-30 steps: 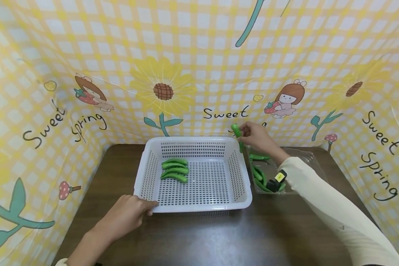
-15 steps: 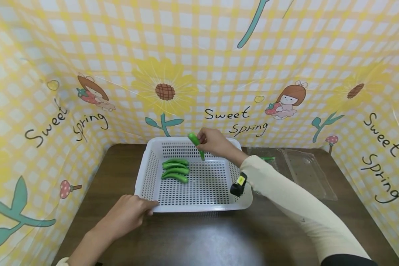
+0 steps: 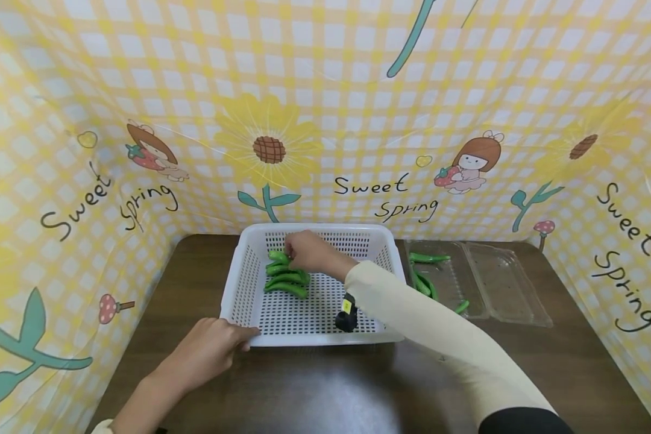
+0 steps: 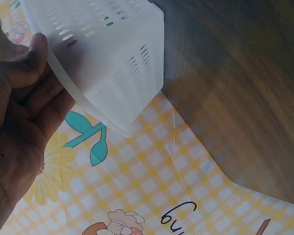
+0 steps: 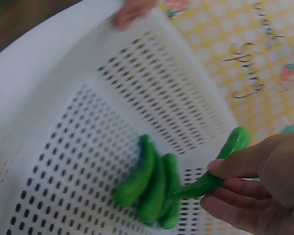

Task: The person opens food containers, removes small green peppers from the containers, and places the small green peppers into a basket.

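A white perforated basket (image 3: 320, 340) stands on the table in the head view. My left hand (image 3: 208, 348) grips its near left corner; the left wrist view has the thumb and fingers on either side of the rim (image 4: 63, 78). Over the basket's far left part, my right hand (image 3: 313, 253) pinches a green chili pepper (image 5: 230, 147) between thumb and fingers. The pepper slants, its thin end close to several green peppers (image 5: 137, 183) lying side by side on the basket floor. Whether it touches them I cannot tell.
An opened clear plastic box (image 3: 507, 283) lies right of the basket, with several green peppers (image 3: 424, 284) in its left half. The dark wooden table (image 3: 314, 392) extends in front. A yellow checked cloth (image 3: 325, 120) hangs behind and at both sides.
My right hand has carried the chili pepper leftward from above the plastic box and lowered it into the basket beside the other peppers. The left hand has stayed on the basket corner.
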The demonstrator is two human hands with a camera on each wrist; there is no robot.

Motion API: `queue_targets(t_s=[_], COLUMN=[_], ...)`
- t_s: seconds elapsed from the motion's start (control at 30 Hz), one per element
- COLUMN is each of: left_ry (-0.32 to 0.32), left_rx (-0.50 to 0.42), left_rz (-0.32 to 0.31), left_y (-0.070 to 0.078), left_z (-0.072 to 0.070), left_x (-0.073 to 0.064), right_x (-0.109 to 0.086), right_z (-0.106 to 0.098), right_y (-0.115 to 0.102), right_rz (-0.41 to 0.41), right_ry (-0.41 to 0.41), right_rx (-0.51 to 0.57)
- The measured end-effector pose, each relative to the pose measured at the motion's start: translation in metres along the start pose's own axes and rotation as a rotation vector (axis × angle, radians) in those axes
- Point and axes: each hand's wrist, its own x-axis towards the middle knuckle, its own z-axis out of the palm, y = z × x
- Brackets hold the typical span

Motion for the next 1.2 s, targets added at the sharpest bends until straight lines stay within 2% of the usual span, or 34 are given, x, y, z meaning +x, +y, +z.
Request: queue_targets(t_s=[0.13, 0.37, 0.73, 1.0, 1.2], left_ry=[-0.008, -0.001, 0.100, 0.186, 0.195], left_rx=[-0.014, -0.032, 0.008, 0.083, 0.102], left_rz=[-0.005, 0.000, 0.036, 0.063, 0.088], left_y=[0.000, 0.000, 0.003, 0.006, 0.005], left_z=[0.000, -0.001, 0.005, 0.012, 0.014], left_x=[0.000, -0.002, -0.009, -0.016, -0.020], right_x=[0.003, 0.005, 0.006, 0.005, 0.005], right_z=[0.015, 0.036, 0.058, 0.065, 0.070], right_y=[-0.006, -0.015, -0.022, -0.026, -0.027], right_rz=[-0.015, -0.038, 0.005, 0.011, 0.032], right_ry=[-0.060, -0.143, -0.226, -0.227, -0.222], right_rx=[-0.098, -0.141, -0.190, -0.226, -0.219])
